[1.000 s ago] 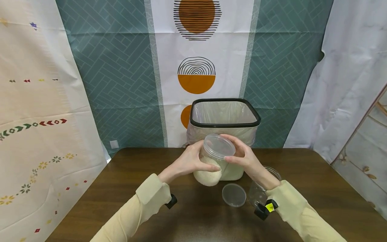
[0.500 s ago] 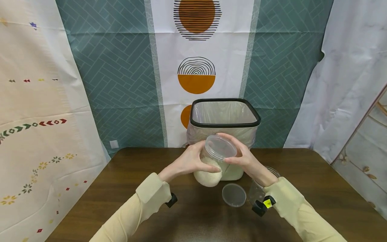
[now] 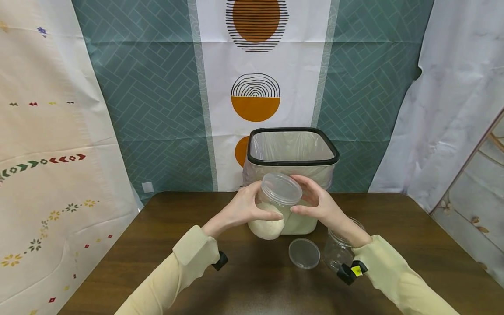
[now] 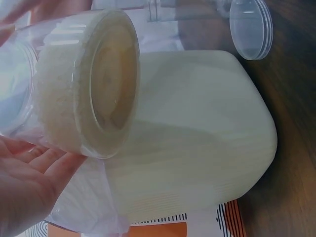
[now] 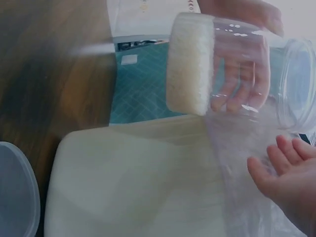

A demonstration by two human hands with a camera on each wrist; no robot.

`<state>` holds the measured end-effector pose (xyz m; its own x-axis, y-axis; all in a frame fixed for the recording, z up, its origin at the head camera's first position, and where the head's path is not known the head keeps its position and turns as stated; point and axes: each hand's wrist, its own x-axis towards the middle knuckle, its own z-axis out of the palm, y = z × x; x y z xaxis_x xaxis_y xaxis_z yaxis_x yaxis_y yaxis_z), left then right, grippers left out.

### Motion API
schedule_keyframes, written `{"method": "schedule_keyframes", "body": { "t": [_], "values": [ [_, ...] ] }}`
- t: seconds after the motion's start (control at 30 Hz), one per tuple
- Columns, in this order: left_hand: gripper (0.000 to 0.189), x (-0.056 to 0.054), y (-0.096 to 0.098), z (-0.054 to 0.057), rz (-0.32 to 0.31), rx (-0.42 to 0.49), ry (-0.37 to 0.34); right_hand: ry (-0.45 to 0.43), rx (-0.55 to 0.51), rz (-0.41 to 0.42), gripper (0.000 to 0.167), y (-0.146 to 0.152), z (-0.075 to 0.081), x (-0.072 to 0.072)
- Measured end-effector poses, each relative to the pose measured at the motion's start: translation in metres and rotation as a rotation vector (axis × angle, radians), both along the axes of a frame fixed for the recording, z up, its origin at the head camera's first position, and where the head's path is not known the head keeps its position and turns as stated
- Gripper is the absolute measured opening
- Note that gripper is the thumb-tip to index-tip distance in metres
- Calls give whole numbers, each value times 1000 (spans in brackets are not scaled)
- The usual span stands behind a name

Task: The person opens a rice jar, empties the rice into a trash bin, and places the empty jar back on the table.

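Observation:
A clear jar (image 3: 267, 221) with a layer of white grains at its bottom is held tilted above the table. My left hand (image 3: 246, 209) grips it from the left, and through the wall the left fingers (image 5: 239, 86) show wrapped behind it. A translucent screw lid (image 3: 281, 188) sits on the jar's mouth. To the right of that lid, my right hand (image 3: 320, 204) is spread around its side; in the right wrist view the fingers of this hand (image 5: 281, 160) stand apart from the jar. The jar's base (image 4: 111, 81) faces the left wrist camera.
Right behind the jar stands a cream bin (image 3: 303, 225) with a black rim and a plastic liner. A loose translucent lid (image 3: 304, 253) lies on the wooden table (image 3: 252, 284). Beside it, partly under the right forearm, is a second clear jar (image 3: 336, 253).
The jar has shifted slightly left with my left hand. My right hand has come off the lid and moved a little to the right.

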<state>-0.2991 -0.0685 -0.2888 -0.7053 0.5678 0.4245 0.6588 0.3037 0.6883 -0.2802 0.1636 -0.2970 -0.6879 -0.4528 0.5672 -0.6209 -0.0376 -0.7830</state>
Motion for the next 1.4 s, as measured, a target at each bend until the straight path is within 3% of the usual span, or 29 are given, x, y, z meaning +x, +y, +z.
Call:
{"method": "schedule_keyframes", "body": {
  "t": [0.17,0.47,0.6,0.83,1.03,1.23,1.4],
  "values": [
    [65,1,1,-1,10,2,11,2,-35,-112,57,-2,-3,5],
    [67,1,2,0,9,-6,-2,-19,-83,-109,54,-4,-4,5],
    [66,1,2,1,-12,-12,-23,-36,-91,-71,54,-4,-5,4],
    [67,3,4,2,-72,-29,-55,-56,-141,100,55,-2,-3,-1],
    [67,4,5,3,-88,-61,-24,-36,-149,204,57,-3,-1,-5],
    [67,4,6,3,-120,-69,-1,-58,-62,206,59,0,0,-6],
    [66,3,6,5,-103,-91,38,-64,2,200,66,2,2,-7]
  ]
}}
